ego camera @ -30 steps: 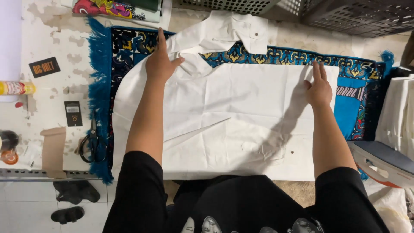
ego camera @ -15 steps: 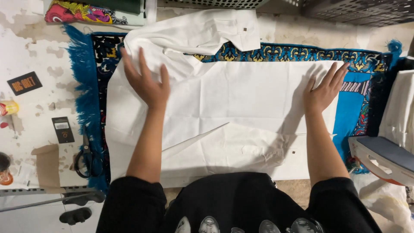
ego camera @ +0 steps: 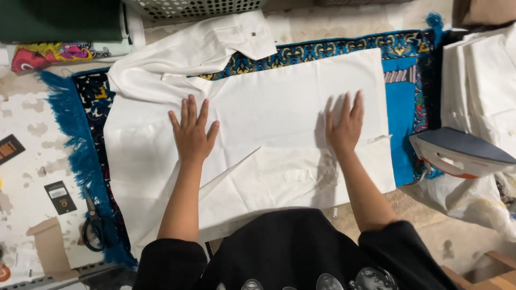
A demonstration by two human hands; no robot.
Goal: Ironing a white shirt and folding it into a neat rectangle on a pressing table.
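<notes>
Pressing flat on a white shirt (ego camera: 252, 134), both hands lie palm down with the fingers spread open and gripping nothing. The left hand (ego camera: 192, 134) rests on the cloth left of its middle, the fingertips pointing away from the person; the right hand (ego camera: 344, 126) rests nearer the shirt's right edge, fingers fanned the same way. Hands laid like this, apart and open, look suited to holding the fabric taut and smooth.

The shirt is spread across a patterned blue mat (ego camera: 403, 102) with a blue fringe, which seems to serve as a padded surface under it. A cuffed sleeve with a small button (ego camera: 231, 40) is folded back across the top edge, lying partly on the mat. A diagonal crease runs through the cloth between the two forearms.

An electric iron (ego camera: 462, 153) with a dark top and an orange-trimmed base stands well apart to the right, off the shirt, just beside a stack of folded white cloth (ego camera: 484, 70). Black-handled scissors (ego camera: 95, 225) lie to the left of the mat's fringe, near a small dark card (ego camera: 60, 197). A perforated basket (ego camera: 193, 6) sits beyond the mat at the top.
</notes>
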